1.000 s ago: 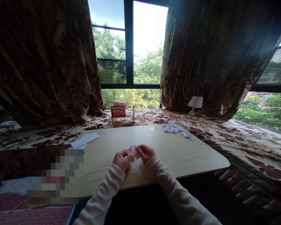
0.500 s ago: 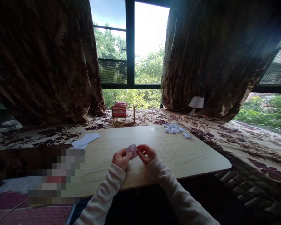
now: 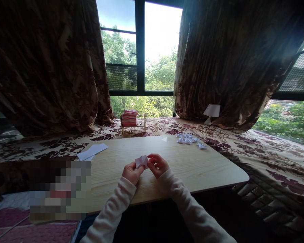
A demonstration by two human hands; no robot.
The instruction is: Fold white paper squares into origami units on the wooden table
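Note:
A small piece of folded white paper (image 3: 141, 161) is held up between my two hands, above the near half of the table. My left hand (image 3: 132, 172) grips its lower left side, with the thumb pressed on the front. At its right edge, the thumb and fingertips of my right hand (image 3: 158, 165) are curled and pinch the paper. The far right part of the table holds a cluster of folded paper pieces (image 3: 187, 138), and one more folded piece (image 3: 201, 145) lies just apart from it. Flat white paper sheets (image 3: 93, 152) rest at the table's left edge.
The pale wooden table (image 3: 212, 172) has a rounded right corner. Behind it, on a flower-patterned cloth ledge, stand a small rack with folded red-and-white cloths (image 3: 129, 118) and a white lamp (image 3: 212, 110). A blurred-out patch (image 3: 63, 192) covers the table's left side.
The left thumb has shifted down on the folded paper, so more of its front shows. My right fingers have moved slightly at its right edge.

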